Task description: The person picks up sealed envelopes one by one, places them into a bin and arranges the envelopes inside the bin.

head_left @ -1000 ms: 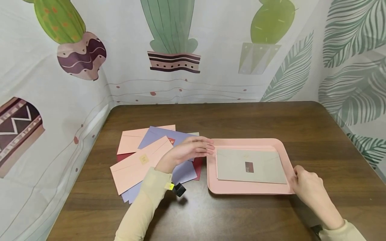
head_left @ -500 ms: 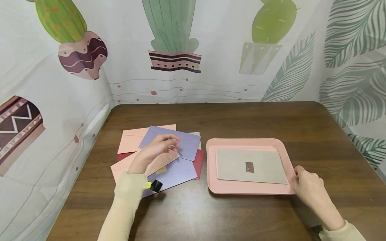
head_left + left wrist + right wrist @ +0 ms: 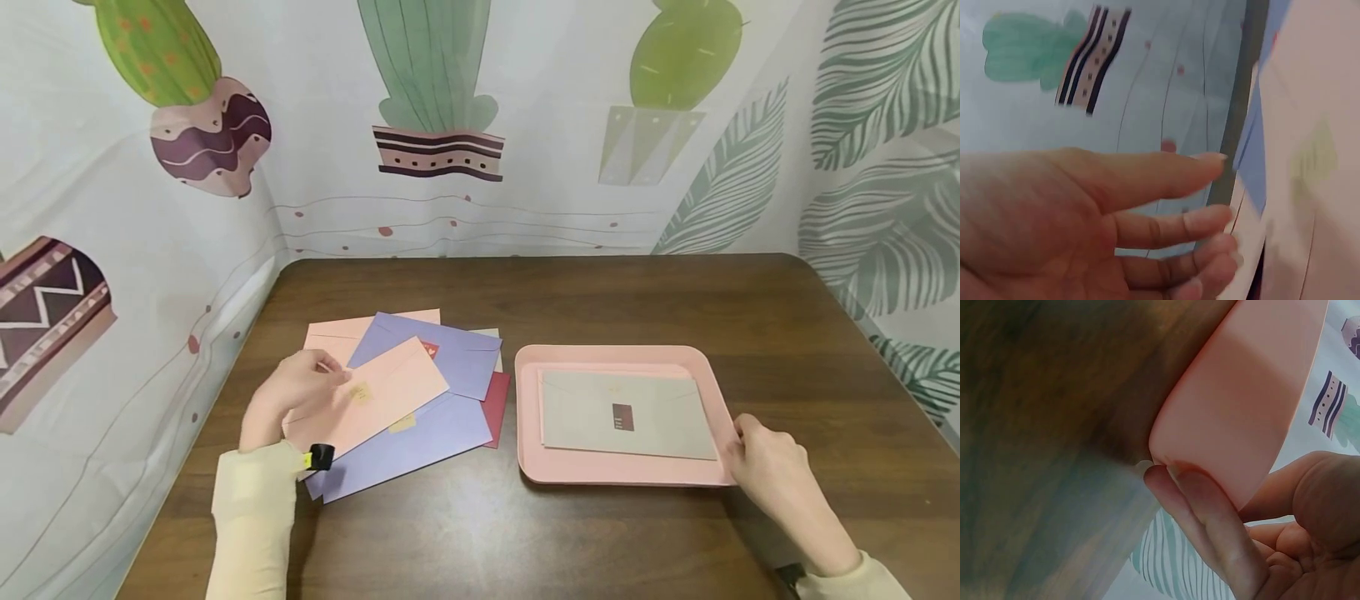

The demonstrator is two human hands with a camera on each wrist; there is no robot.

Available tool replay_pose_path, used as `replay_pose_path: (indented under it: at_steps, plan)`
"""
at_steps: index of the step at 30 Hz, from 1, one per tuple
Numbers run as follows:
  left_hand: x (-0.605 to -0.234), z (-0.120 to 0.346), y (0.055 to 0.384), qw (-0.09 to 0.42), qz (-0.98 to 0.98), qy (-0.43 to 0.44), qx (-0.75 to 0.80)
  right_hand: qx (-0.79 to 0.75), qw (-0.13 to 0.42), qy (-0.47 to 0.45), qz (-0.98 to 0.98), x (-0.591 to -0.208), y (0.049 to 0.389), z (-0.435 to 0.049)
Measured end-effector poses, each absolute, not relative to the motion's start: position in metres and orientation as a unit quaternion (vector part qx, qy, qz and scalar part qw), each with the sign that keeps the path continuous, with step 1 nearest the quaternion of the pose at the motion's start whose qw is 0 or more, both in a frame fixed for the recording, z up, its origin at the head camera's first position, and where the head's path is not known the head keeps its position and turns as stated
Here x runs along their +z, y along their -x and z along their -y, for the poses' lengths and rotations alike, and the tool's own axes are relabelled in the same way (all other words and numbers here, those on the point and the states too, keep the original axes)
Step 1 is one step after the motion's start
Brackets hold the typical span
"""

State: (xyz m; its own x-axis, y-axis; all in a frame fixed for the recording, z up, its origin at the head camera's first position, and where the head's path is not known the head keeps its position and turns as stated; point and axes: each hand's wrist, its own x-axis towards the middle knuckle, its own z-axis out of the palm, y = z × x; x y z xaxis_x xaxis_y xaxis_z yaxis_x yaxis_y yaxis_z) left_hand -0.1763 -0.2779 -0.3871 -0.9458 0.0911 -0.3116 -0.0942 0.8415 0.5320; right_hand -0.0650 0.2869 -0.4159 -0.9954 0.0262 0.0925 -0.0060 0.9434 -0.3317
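Note:
My left hand (image 3: 296, 387) is over the left end of the top pink envelope (image 3: 401, 379) in the head view. In the left wrist view its thumb and fingers are apart, loosely bent, near the envelopes with nothing held. My right hand (image 3: 772, 467) grips the near right corner of a pink tray (image 3: 622, 472); in the right wrist view the thumb and fingers (image 3: 1216, 525) are on either side of the tray's edge. A grey-green envelope (image 3: 660, 408) with a dark red label lies in the tray, with its flap edge at the far side.
Beneath the top pink envelope lie purple envelopes (image 3: 442, 437), another pink one (image 3: 405, 319) and parts of red (image 3: 497, 408) and grey-green ones. All rest on a dark wooden table (image 3: 600, 300). A cactus-print cloth (image 3: 547, 125) hangs behind.
My left hand has moved left from the tray's left edge, across the pile, to the left end of the top pink envelope. My right hand and the tray have stayed in place.

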Motion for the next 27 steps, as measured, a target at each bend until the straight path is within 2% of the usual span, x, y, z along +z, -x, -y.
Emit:
replay_pose_path:
  at_steps: [7, 19, 27]
  plan:
    - [-0.386, 0.307, 0.163, 0.198, -0.953, 0.054, 0.225, 0.170, 0.041, 0.007, 0.985, -0.416, 0.065, -0.287]
    - [-0.387, 0.321, 0.152, 0.264, -0.945, 0.028, 0.191, 0.171, 0.046, 0.005, 0.984, -0.417, 0.065, -0.288]
    - [-0.393, 0.329, 0.153, 0.267, -0.950, 0.030, 0.160, 0.172, 0.045, 0.003, 0.984, -0.417, 0.065, -0.288]
